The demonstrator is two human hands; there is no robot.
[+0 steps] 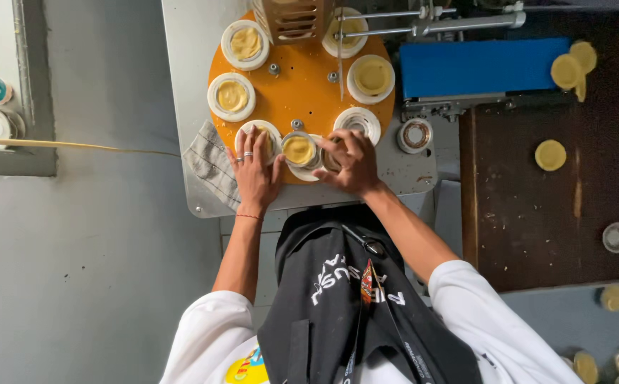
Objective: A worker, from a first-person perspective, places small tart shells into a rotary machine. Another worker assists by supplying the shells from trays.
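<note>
Head view: the left hand (254,169) lies flat, fingers spread, on a white cup (259,137) at the near edge of the orange disc (302,89); it presses down and grips nothing. Rings show on two of its fingers, and a thin red band circles the wrist. Just right of it sits a metal tin (299,149) filled with yellow dough. Touching that tin's far side, the right hand (347,163) curls its fingers over another tin (329,161); how tightly it pinches I cannot tell. Beyond the right hand stands an empty cup (358,122), and further round the disc more cups hold dough. A checked cloth (212,162) lies left of the left hand. Right of the right hand runs a blue belt (476,65), then a dark desk (530,213) with loose dough rounds (550,154).
</note>
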